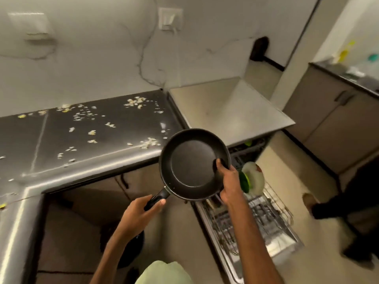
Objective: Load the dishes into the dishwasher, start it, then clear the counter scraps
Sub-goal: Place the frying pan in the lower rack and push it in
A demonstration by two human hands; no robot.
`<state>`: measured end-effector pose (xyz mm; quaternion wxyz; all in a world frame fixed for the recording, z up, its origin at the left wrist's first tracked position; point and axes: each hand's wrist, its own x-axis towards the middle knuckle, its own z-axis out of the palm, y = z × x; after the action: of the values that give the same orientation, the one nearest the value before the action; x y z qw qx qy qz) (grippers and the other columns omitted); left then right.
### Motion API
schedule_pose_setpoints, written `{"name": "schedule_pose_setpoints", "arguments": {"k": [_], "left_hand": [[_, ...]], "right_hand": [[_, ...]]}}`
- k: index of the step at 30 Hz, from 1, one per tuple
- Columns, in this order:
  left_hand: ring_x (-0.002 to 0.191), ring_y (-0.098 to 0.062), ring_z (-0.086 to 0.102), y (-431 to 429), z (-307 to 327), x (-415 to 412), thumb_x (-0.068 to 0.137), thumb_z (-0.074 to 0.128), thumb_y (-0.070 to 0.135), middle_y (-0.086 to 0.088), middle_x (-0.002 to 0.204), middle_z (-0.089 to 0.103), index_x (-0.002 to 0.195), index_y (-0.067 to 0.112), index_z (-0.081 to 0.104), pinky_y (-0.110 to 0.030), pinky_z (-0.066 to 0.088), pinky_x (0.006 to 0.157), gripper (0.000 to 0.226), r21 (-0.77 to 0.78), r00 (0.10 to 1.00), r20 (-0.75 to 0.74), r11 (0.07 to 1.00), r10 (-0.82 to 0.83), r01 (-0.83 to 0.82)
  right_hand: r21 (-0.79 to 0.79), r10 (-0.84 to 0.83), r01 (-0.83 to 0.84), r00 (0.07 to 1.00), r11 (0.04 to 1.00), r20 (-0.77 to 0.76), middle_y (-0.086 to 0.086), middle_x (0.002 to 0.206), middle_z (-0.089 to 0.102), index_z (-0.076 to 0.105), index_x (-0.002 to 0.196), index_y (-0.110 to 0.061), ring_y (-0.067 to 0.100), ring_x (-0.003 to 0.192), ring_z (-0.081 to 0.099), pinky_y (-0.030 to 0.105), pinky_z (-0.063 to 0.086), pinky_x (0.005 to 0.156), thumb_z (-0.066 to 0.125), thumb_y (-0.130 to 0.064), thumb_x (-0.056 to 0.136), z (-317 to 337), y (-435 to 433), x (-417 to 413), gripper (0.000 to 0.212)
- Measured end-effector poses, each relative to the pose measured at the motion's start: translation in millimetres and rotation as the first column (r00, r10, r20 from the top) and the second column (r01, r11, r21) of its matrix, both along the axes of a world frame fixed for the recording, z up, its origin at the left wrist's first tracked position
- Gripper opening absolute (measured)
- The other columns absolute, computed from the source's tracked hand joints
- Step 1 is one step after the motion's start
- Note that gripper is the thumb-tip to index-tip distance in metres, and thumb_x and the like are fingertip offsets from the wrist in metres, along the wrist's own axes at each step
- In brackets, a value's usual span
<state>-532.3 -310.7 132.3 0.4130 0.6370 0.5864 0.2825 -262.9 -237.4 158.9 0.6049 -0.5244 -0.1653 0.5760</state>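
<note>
Carrying the black frying pan (pixel 192 165) toward the open dishwasher, I have my left hand (pixel 141 212) wrapped round the handle (pixel 159 197), fingers curled on the grip. My right hand (pixel 229 181) pinches the rim, thumb inside the pan and the other fingers hidden beneath it. The pan hangs level in the air, past the edge of the table (pixel 114 128) and above the near corner of the pulled-out lower rack (pixel 272 214), touching neither.

To load it well, I judge I should tip it onto its edge, inner face toward the middle of the rack. I would lower it between the tines in the open stretch, with the handle lying along the rack rather than jutting over the side. It should go down gently, clear of the crockery already there.

The rack holds a white plate (pixel 256 179) standing on edge at its far end, with a green dish (pixel 245 182) against it; I cannot tell what kind. The rest of the rack is too blurred to read. The pan itself looks empty. Pale scraps (pixel 148 142) lie scattered over the table, not yet cleared.
</note>
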Motion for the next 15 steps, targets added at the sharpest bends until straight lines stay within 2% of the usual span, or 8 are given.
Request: {"name": "schedule_pose_setpoints", "arguments": {"k": [3,4,6,8,10,12,15], "left_hand": [[0.053,-0.009,0.049,6.5,-10.0,47.4,0.066,0.062,0.083,-0.001,0.058,0.056,0.08,0.015,0.069,-0.032,0.038,0.055,0.07,-0.052,0.997,-0.028,0.996,-0.074,0.073],[0.056,-0.007,0.053,10.2,-14.4,61.4,0.063,0.066,0.08,-0.001,0.063,0.061,0.085,0.019,0.069,-0.031,0.041,0.056,0.065,-0.047,0.993,-0.074,0.995,-0.094,0.09],[0.069,-0.003,0.063,18.7,-23.7,88.5,0.066,0.076,0.066,0.011,0.078,0.069,0.098,0.03,0.064,-0.031,0.051,0.065,0.05,0.005,0.977,-0.184,0.994,-0.11,0.113],[0.073,0.002,0.064,29.4,-28.2,112.4,0.077,0.076,0.053,0.021,0.085,0.068,0.108,0.039,0.056,-0.03,0.054,0.068,0.04,0.09,0.932,-0.345,0.985,-0.11,0.15],[0.071,0.002,0.059,44.4,-29.6,136.7,0.085,0.067,0.054,0.02,0.084,0.063,0.112,0.043,0.053,-0.025,0.048,0.062,0.033,0.15,0.872,-0.478,0.968,-0.106,0.199],[0.076,-0.003,0.058,62.8,-32.9,158.0,0.088,0.061,0.058,0.017,0.086,0.059,0.114,0.045,0.056,-0.025,0.045,0.062,0.03,0.169,0.834,-0.54,0.957,-0.11,0.235],[0.088,-0.009,0.063,92.7,-38.1,187.4,0.091,0.059,0.055,0.015,0.096,0.067,0.115,0.047,0.064,-0.03,0.051,0.073,0.027,0.142,0.83,-0.53,0.947,-0.173,0.288]], "right_hand": [[0.094,0.066,-0.068,0.998,0.993,0.019,0.008,0.12,0.071,0.06,0.132,-0.021,0.028,0.114,0.065,0.048,0.054,0.094,0.068,-0.013,0.09,-4.9,-14.0,63.3,0.044],[0.139,0.078,-0.082,0.996,0.987,0.033,0.004,0.127,0.068,0.053,0.139,-0.028,0.025,0.117,0.063,0.047,0.053,0.097,0.067,-0.012,0.09,-7.9,-16.8,81.9,0.054],[0.168,0.09,-0.097,0.995,0.981,0.049,-0.003,0.135,0.062,0.047,0.143,-0.039,0.024,0.124,0.059,0.049,0.05,0.101,0.067,-0.012,0.09,-13.9,-21.9,114.6,0.063],[0.131,0.098,-0.11,0.991,0.985,0.09,-0.006,0.138,0.057,0.051,0.139,-0.043,0.026,0.128,0.054,0.052,0.047,0.105,0.067,-0.017,0.091,-19.9,-23.7,139.7,0.057],[0.069,0.114,-0.125,0.984,0.99,0.14,0.0,0.142,0.052,0.051,0.138,-0.043,0.031,0.127,0.053,0.056,0.046,0.104,0.062,-0.035,0.095,-30.6,-21.6,165.7,0.045],[0.014,0.158,-0.164,0.968,0.986,0.195,0.007,0.145,0.049,0.044,0.142,-0.043,0.035,0.126,0.053,0.056,0.048,0.101,0.053,-0.056,0.094,-40.9,-18.9,191.0,0.051],[-0.087,0.185,-0.163,0.903,0.983,0.389,0.0,0.151,0.042,0.036,0.145,-0.047,0.025,0.131,0.048,0.044,0.051,0.095,0.043,-0.06,0.096,-54.5,-8.8,228.4,0.052]]}}
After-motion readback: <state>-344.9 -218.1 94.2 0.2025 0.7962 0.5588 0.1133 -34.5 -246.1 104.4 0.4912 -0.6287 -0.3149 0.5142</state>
